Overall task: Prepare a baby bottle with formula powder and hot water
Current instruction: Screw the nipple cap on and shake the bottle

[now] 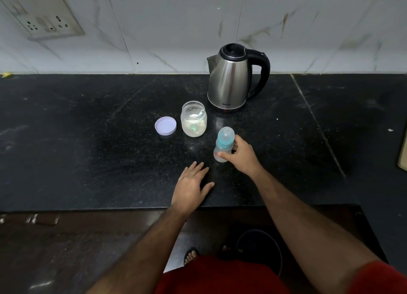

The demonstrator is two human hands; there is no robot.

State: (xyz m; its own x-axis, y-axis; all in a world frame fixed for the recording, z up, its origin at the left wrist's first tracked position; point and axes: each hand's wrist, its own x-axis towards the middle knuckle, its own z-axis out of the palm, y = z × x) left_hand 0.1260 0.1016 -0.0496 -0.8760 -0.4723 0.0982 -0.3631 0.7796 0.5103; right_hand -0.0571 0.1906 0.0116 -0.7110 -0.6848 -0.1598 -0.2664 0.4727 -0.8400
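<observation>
Now right hand (242, 156) grips capped baby bottle (223, 145), thumb across its lower body; left hand (191, 183) flat, fingers spread, just below-left. Steady base, twist cap (225, 135) off.

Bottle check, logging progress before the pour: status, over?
Right hand grips capped bottle, upright on counter. Left hand flat, empty. Powder jar open. Path to kettle unobstructed.

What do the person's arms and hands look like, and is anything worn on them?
Both forearms are bare from wrist to elbow. The left hand and the right hand carry no gloves, and no ring, watch or bracelet shows. A short red sleeve covers the right upper arm at the picture's lower right edge.
</observation>
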